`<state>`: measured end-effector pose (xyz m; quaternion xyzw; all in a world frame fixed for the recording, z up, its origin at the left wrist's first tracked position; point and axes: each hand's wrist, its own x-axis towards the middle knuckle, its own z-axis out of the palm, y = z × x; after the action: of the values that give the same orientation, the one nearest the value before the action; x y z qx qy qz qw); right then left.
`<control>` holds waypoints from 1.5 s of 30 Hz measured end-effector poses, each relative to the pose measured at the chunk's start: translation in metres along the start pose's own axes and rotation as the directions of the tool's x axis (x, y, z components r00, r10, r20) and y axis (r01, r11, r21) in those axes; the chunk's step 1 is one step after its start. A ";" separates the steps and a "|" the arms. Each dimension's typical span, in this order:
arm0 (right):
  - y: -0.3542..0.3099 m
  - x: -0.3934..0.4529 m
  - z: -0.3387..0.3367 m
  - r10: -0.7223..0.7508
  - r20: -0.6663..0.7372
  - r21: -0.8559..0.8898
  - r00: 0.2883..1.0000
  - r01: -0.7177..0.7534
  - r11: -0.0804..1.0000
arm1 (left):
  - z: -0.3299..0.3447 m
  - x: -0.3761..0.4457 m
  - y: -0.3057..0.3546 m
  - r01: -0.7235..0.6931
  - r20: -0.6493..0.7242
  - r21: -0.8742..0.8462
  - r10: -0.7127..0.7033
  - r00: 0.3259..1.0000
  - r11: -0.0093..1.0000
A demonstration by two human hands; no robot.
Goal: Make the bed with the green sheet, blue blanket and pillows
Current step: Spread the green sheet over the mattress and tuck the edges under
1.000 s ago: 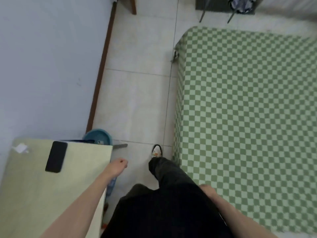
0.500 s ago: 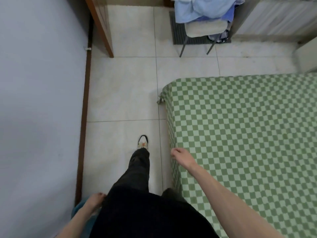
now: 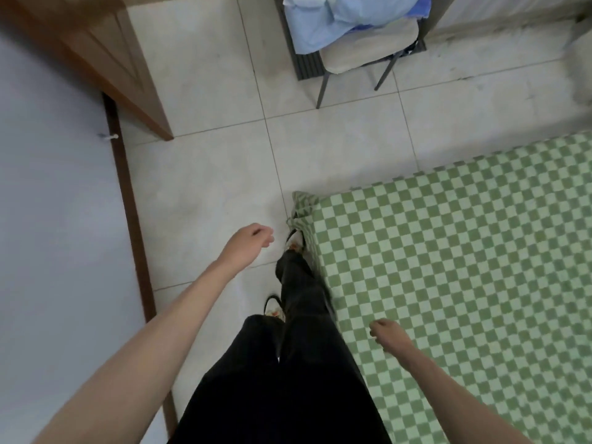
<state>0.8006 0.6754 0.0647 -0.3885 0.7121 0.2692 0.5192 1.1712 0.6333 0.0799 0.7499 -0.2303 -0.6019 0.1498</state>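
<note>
From my remote seat, the green sheet (image 3: pixel 464 267) already lay spread across the bed, its checks flat up to the near-left corner, where a bunched fold (image 3: pixel 301 209) stuck out past the mattress edge. The blue blanket (image 3: pixel 339 17) sat heaped on a chair (image 3: pixel 362 49) beyond the foot edge of the bed, well apart from both hands; I saw no pillows in view. The risk I judged from here: my leading foot (image 3: pixel 294 241) was planted just beside that loose corner, and a snag there could drag the sheet askew. Grabbing the heap by one fold could also trail cloth onto the floor tiles (image 3: pixel 205 200) or tip the light chair. My left hand (image 3: pixel 253 240) hung forward over the floor, fingers loosely curled and holding nothing. My right hand (image 3: pixel 386 334) hovered above the sheet near the bed's left edge, fingers likewise loosely curled, empty; whether it brushed the cloth I could not tell
</note>
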 end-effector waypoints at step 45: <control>-0.258 0.396 -0.085 -0.773 -0.141 -0.768 0.618 0.425 0.479 | 0.223 0.544 -0.018 -0.570 0.621 0.636 0.094 0.778 0.520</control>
<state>0.9073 0.3571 -0.2790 -0.8306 0.4762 0.1943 0.2137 1.0500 0.3742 -0.4335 0.4832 -0.6503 -0.5662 -0.1520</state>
